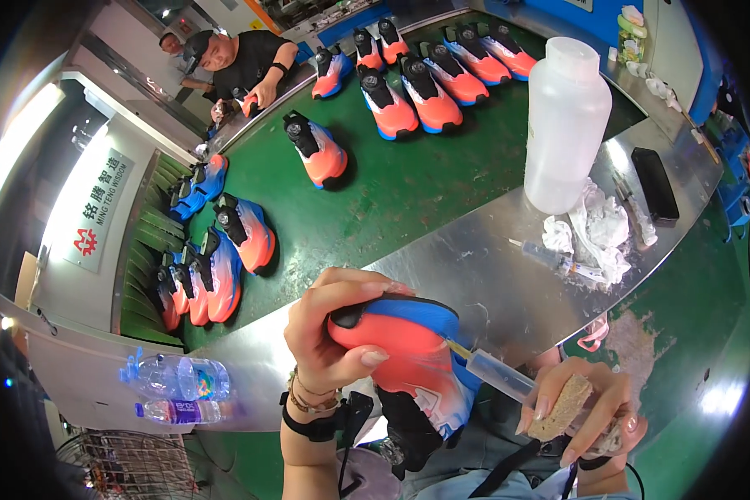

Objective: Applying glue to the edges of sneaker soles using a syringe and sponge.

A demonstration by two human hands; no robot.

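Observation:
My left hand is closed around the toe end of a coral, white and blue sneaker, which is tipped so its blue sole edge faces up. Between the fingers of my right hand are a clear syringe and a tan, rough-textured block. The syringe's yellowish tip touches or nearly touches the seam between the shoe's upper and its sole. The sneaker's black collar hangs down toward my lap. Part of the syringe barrel is hidden by the block and my fingers.
Matching sneakers stand along the green work surface. On the metal edge are a large white bottle, crumpled tissue, another syringe and a black phone. Plastic bottles lie at left. A co-worker handles a shoe opposite.

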